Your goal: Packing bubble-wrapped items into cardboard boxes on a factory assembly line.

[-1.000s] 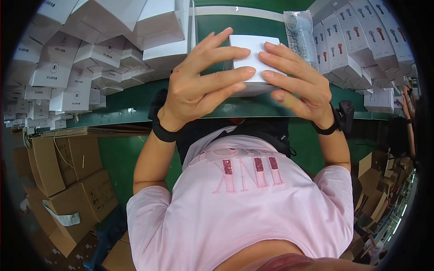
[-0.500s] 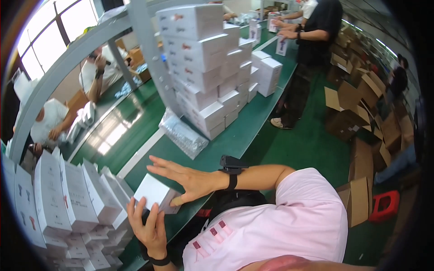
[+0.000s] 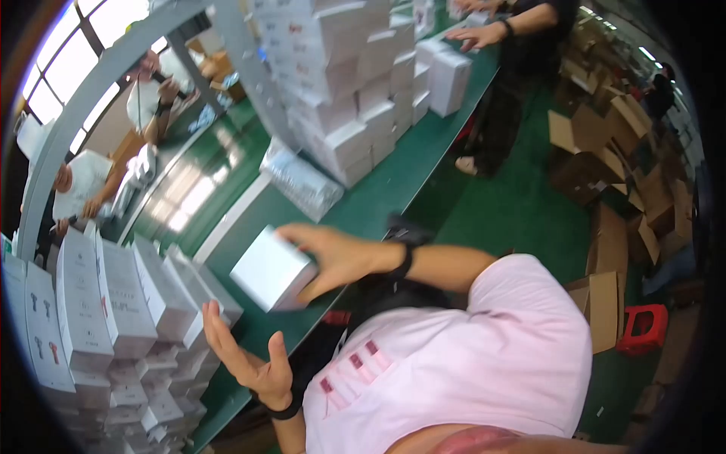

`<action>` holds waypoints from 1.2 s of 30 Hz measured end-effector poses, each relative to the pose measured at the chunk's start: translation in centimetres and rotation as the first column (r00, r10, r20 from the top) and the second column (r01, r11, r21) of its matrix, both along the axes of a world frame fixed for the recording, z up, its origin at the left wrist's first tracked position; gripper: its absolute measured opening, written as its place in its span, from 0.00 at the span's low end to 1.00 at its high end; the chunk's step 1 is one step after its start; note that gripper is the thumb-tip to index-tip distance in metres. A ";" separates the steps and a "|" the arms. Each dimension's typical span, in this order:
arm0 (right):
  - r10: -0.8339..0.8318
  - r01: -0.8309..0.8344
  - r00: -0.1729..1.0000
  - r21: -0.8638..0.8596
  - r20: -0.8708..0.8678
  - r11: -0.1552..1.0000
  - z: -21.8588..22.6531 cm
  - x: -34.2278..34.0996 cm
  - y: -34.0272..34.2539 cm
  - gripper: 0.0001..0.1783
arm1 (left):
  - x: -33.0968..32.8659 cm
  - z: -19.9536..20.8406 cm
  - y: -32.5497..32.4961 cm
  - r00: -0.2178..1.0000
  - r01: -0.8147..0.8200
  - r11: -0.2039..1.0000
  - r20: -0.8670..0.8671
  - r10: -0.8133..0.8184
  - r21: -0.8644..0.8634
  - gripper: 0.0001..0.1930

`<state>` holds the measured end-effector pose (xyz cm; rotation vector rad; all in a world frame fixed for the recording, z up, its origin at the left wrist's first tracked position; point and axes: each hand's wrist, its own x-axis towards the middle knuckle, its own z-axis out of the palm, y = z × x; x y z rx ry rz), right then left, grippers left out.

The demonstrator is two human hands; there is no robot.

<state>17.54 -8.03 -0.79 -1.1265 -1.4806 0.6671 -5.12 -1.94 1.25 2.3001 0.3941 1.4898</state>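
Observation:
A white cardboard box [image 3: 271, 266] is gripped by my right hand [image 3: 344, 261], its thumb and fingers on the box's right side, over the green tabletop [image 3: 363, 203]. Just below and left of it, my left hand [image 3: 248, 362] is apart from the box, fingers stretched and holding nothing. Closest to that hand stand rows of white printed boxes [image 3: 125, 303] at the lower left. Beyond the held box lies a bubble-wrapped package [image 3: 304, 180], in front of a tall stack of white boxes [image 3: 340, 91].
A grey metal frame [image 3: 113, 64] arches over the table's left side. Across the green conveyor belt [image 3: 193, 200] two people sit. Another person's hand [image 3: 478, 36] reaches over the table's far end. Open brown cartons [image 3: 586, 155] and a red stool [image 3: 643, 331] stand on the floor at right.
My left hand has let go of the box and drawn back with its fingers open. My right hand has taken hold of the box and shifted it slightly right and away.

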 end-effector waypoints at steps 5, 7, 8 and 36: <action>-0.280 0.274 0.951 -0.062 -0.131 0.960 3.4 5.8 -10.6 0.50 | -0.5 -0.5 -0.2 0.993 0.059 0.998 -0.101 -0.063 -0.036 0.15; -0.462 0.441 0.828 -0.139 -0.318 0.887 3.8 8.1 -13.9 0.47 | -0.6 -1.7 -0.4 0.971 0.065 0.972 -0.211 -0.114 -0.224 0.13; -0.552 0.541 0.775 -0.129 -0.306 0.831 3.6 9.7 -15.5 0.43 | -0.1 -2.0 -0.7 0.980 0.013 0.959 -0.186 -0.069 -0.283 0.10; -0.572 0.514 0.546 0.295 0.613 0.806 -0.2 5.0 -2.0 0.22 | 1.0 -3.4 2.2 0.970 0.123 0.881 -0.133 -0.205 -0.457 0.13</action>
